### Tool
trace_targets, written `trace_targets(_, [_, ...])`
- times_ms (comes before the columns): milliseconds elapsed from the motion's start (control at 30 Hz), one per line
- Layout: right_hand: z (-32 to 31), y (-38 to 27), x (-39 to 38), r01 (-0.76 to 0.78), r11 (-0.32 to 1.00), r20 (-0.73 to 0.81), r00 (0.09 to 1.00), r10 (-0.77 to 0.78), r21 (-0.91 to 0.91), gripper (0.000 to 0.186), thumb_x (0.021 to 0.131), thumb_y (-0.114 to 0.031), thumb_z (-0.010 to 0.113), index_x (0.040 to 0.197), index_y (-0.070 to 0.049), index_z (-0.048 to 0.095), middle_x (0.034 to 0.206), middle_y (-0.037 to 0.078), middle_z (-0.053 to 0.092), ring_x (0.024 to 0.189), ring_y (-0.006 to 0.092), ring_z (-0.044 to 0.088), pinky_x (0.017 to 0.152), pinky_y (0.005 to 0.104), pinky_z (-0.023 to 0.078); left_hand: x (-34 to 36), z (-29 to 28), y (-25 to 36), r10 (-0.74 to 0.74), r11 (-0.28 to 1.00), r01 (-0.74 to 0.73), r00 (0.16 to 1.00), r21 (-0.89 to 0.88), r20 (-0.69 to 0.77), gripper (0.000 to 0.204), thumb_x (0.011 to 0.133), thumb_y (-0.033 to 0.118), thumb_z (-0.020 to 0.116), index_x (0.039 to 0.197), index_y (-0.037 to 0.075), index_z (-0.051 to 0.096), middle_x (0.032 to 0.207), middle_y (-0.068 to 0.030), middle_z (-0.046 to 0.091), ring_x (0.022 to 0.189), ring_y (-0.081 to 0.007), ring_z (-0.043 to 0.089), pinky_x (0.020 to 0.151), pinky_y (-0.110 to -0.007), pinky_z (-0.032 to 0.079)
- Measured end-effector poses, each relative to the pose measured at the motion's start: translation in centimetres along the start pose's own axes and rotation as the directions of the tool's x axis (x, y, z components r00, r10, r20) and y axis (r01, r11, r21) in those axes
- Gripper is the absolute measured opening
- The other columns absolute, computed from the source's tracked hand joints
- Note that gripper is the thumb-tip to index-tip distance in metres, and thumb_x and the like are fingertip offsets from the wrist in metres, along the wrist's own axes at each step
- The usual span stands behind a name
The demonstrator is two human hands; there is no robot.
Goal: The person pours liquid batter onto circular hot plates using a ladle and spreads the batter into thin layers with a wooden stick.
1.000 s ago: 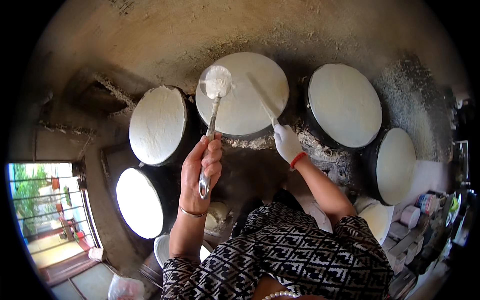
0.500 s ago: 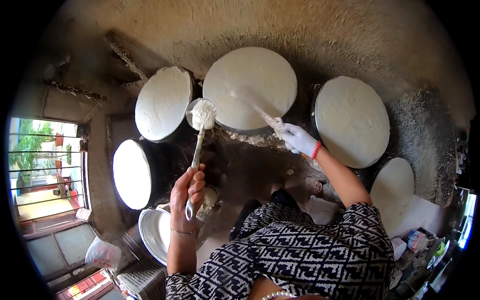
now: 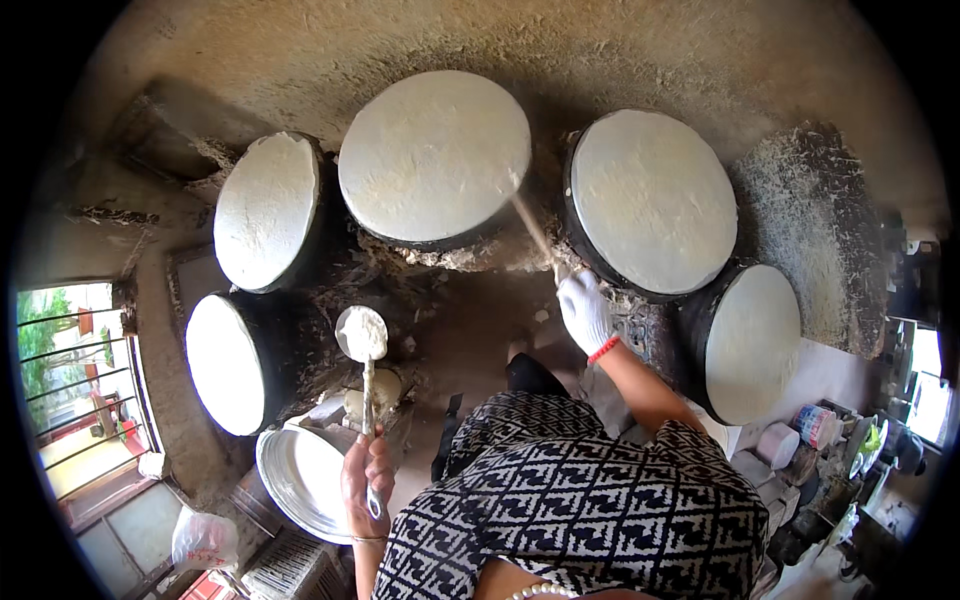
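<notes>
Left hand (image 3: 358, 485) grips a ladle (image 3: 368, 390), lower left; gloved right hand (image 3: 585, 311) grips a stick (image 3: 535, 228), right of middle, its tip blurry by the top pan (image 3: 435, 155).

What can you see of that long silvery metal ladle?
The silvery ladle looks metal, with a round bowl carrying thick white paste and a pale-smeared handle ending in a shiny, holed tip. The bare left hand grips the handle near that tip, bowl pointing forward. It appears right of a round, white-streaked bucket; only the hand visibly touches it.
</notes>
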State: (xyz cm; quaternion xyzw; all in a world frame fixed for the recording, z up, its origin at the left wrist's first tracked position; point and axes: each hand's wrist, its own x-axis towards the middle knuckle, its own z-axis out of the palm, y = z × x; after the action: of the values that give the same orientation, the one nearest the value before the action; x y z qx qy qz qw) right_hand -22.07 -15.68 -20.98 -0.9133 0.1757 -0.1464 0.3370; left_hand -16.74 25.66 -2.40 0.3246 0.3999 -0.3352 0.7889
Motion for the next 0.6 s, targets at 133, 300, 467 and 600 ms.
trace_targets(133, [1.6, -1.9, 1.5, 0.019, 0.999, 0.060, 0.998, -0.016, -0.041, 0.013, 0.087, -0.015, 0.061, 0.100, -0.016, 0.058, 0.091, 0.017, 0.055, 0.074, 0.0397, 0.060, 0.063, 0.0486, 0.050, -0.6, -3.3, -1.0, -0.023, 1.000, 0.023, 0.999, 0.015, 0.028, 0.026, 0.100, 0.018, 0.048, 0.114, -0.003, 0.054, 0.078, -0.0017, 0.054, 0.051, -0.0046, 0.040, 0.036, -0.017, 0.034])
trace_targets(300, [2.6, -2.6, 2.5, 0.137, 0.988, 0.022, 0.990, -0.139, 0.072, 0.013, 0.090, -0.012, 0.056, 0.103, -0.011, 0.055, 0.091, 0.017, 0.054, 0.077, 0.0394, 0.058, 0.065, 0.0494, 0.048, -1.1, -6.5, -2.1, 0.005, 0.998, -0.005, 1.000, 0.063, 0.005, 0.026, 0.101, 0.019, 0.047, 0.114, -0.003, 0.054, 0.079, -0.0018, 0.055, 0.051, -0.0051, 0.041, 0.036, -0.017, 0.035])
trace_targets(467, [4.7, -4.6, -0.1, 0.068, 0.978, 0.278, 0.961, -0.011, -0.198, 0.027, 0.099, -0.026, 0.046, 0.124, -0.017, 0.049, 0.098, 0.019, 0.054, 0.073, 0.0394, 0.061, 0.061, 0.0491, 0.048, -1.8, -9.7, -2.9, 0.032, 0.993, -0.032, 0.999, 0.114, 0.009, 0.030, 0.100, 0.023, 0.050, 0.117, -0.001, 0.054, 0.080, -0.0014, 0.054, 0.052, -0.0055, 0.041, 0.038, -0.019, 0.034])
trace_targets(600, [7.0, -5.7, -0.3, 0.254, 0.963, 0.230, 0.946, -0.227, -0.095, 0.017, 0.093, -0.021, 0.052, 0.100, -0.007, 0.058, 0.085, 0.019, 0.058, 0.074, 0.0369, 0.060, 0.066, 0.0455, 0.047, -3.4, -12.6, -2.9, 0.072, 0.994, -0.071, 0.997, 0.087, -0.003, 0.029, 0.100, 0.021, 0.049, 0.119, -0.001, 0.053, 0.080, -0.0016, 0.053, 0.053, -0.0059, 0.040, 0.040, -0.019, 0.032])
